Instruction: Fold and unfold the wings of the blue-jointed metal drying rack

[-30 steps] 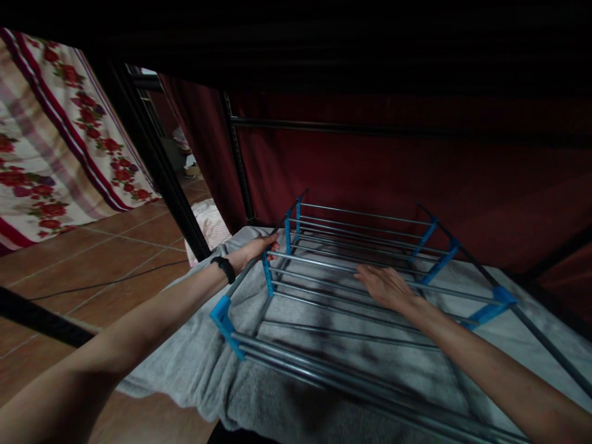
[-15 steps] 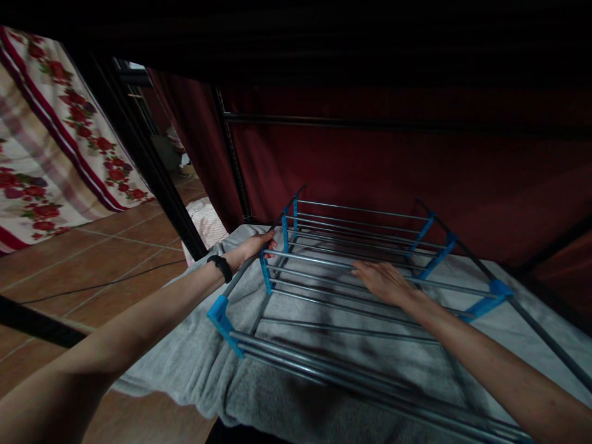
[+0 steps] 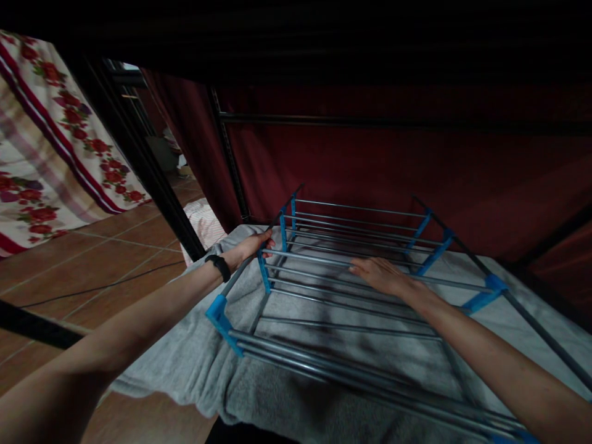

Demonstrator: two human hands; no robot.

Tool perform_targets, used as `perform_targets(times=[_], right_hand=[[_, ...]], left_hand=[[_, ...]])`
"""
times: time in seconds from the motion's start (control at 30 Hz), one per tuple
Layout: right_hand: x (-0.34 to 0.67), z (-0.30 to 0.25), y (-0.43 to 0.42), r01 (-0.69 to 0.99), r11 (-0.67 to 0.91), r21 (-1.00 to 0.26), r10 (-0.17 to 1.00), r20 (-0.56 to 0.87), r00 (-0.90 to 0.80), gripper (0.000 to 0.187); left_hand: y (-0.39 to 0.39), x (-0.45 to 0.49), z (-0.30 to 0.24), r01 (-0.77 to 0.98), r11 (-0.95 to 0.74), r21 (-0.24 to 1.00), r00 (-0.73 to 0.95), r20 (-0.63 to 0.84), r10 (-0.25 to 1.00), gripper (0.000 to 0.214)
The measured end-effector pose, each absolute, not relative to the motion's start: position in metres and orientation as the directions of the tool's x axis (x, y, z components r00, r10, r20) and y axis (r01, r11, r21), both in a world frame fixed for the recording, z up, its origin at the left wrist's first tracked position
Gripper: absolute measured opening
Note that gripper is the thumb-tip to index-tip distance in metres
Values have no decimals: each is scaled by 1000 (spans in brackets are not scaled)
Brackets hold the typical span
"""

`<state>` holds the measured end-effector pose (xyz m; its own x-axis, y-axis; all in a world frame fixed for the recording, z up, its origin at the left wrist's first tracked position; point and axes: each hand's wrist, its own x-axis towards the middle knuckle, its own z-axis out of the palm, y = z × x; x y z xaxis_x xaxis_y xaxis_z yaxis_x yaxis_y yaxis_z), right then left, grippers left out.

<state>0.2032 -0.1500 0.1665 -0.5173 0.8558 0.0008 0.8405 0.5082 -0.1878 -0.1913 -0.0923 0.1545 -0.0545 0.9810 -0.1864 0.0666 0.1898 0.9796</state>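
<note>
A shoe rack (image 3: pixel 319 259) of grey metal tubes and blue plastic connectors lies on its side across a grey blanket (image 3: pixel 185 364). My left hand (image 3: pixel 258 244) is closed around the rack's left side pole, between two blue connectors; a black wristband (image 3: pixel 219 267) circles that wrist. At the middle of a long crossbar, my right hand (image 3: pixel 377 274) is closed over the tube, its fingertips partly hidden. One blue corner connector (image 3: pixel 222 317) sits at the near left, and another blue connector (image 3: pixel 485 293) joins the tubes at the right.
A black metal bed frame (image 3: pixel 152 166) surrounds the blanket, with a dark upper bunk low overhead. Dark red curtain (image 3: pixel 370 166) hangs behind. To the left are a flowered cloth (image 3: pixel 69 142), brown floor tiles (image 3: pixel 115 246) and a cable on the floor.
Both hands keep their places on the rack. The whole view has shifted very slightly, and the rack appears a touch further left.
</note>
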Motion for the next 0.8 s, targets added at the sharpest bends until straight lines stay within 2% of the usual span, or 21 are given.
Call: perform_targets(times=[0.27, 0.63, 0.73, 0.8], right_hand=[[206, 167, -139, 781, 534, -323, 814, -52, -578, 36], [208, 159, -127, 677, 539, -501, 777, -14, -629, 40], [207, 161, -129, 684, 545, -485, 782, -2, -624, 38], [206, 165, -133, 741, 543, -395, 804, -9, -594, 36]], left_hand=[[-94, -188, 158, 58, 201, 978, -70, -197, 978, 42], [-98, -182, 163, 27, 200, 979, -97, -196, 976, 38], [-100, -181, 163, -4, 218, 976, -95, -217, 971, 35], [-101, -182, 164, -17, 240, 971, -71, -240, 968, 33]])
